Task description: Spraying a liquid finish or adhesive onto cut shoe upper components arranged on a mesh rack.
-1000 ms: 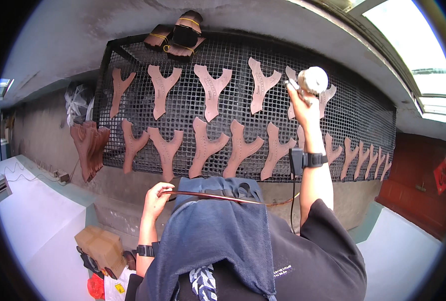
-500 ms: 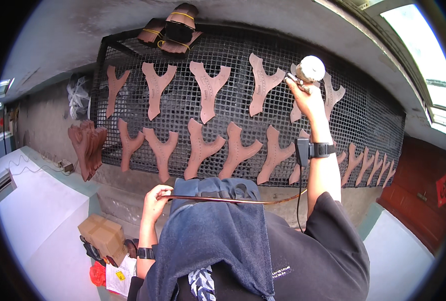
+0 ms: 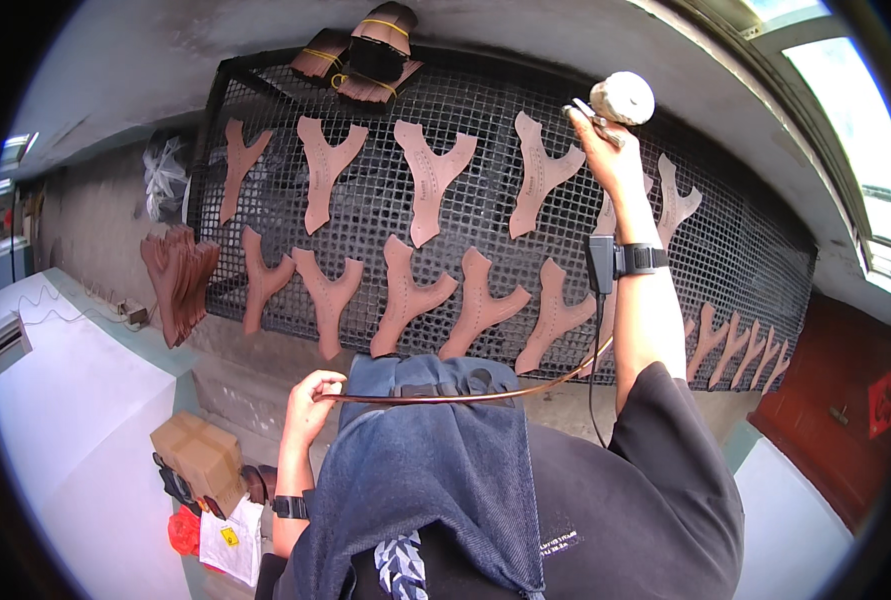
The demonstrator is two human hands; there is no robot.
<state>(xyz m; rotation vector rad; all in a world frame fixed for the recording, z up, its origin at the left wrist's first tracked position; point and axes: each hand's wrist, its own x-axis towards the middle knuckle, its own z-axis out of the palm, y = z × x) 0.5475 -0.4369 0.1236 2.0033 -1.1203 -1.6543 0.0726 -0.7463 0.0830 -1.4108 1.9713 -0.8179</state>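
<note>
My right hand (image 3: 613,158) is closed around a spray gun (image 3: 622,98) with a round white cup, raised over the far right of a black mesh rack (image 3: 365,85). Pinched in my left hand (image 3: 310,398), at waist height, is a thin brown hose (image 3: 445,399). It runs in an arc across the front of my apron (image 3: 415,470) toward my right arm, where its far end is hidden. Flat brown Y-shaped pieces (image 3: 431,180) lie in two rows on the mesh. My right forearm covers parts of some pieces.
Bundles of dark pieces tied with yellow bands (image 3: 380,55) rest at the rack's far edge. Stacked Y-shaped pieces (image 3: 177,285) stand at its left end. A cardboard box (image 3: 200,460) sits lower left. A red door (image 3: 825,370) and windows (image 3: 855,110) are on the right.
My right hand and the spray gun have moved slightly farther away over the rack. The hose bends up more on its right side. My left hand keeps its hold; the view has shifted a little.
</note>
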